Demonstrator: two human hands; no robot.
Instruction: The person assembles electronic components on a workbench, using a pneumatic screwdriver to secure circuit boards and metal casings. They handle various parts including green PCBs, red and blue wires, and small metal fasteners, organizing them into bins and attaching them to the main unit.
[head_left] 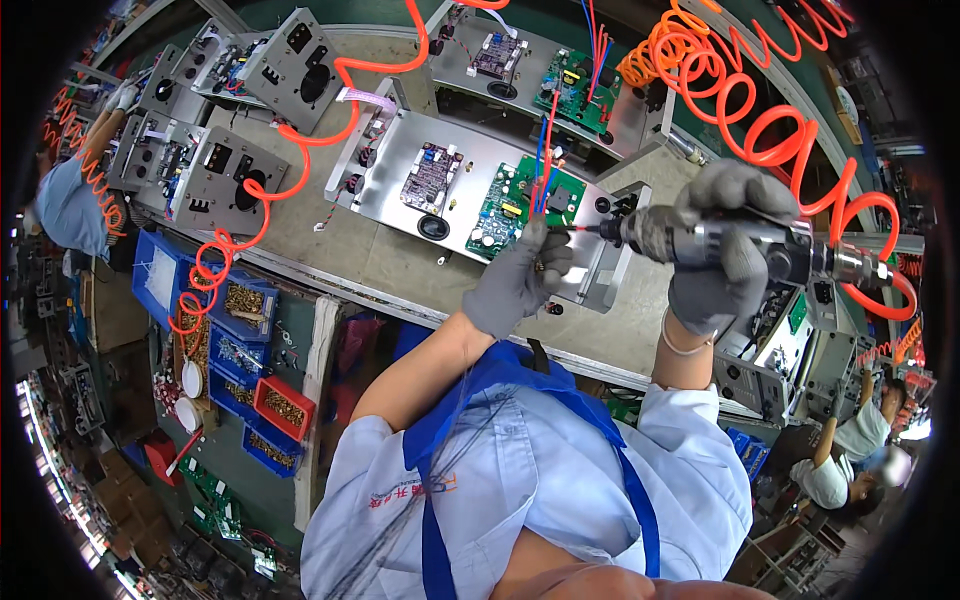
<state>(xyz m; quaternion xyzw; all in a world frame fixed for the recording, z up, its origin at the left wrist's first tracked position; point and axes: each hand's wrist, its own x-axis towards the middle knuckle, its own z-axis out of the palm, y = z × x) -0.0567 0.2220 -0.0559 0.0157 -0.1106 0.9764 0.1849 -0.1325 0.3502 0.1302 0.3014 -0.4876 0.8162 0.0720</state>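
Right hand (715, 250): gloved, gripping a pneumatic screwdriver (740, 245).
Left hand (520, 280): gloved, fingers pinched at the driver tip.
Beneath: metal panel (400, 205) on the bench (340, 250).

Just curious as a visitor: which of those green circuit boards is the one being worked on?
The green board on the nearest metal plate, just above the gloved left hand. The screwdriver tip in the right hand points beside it; the other sits farther back.
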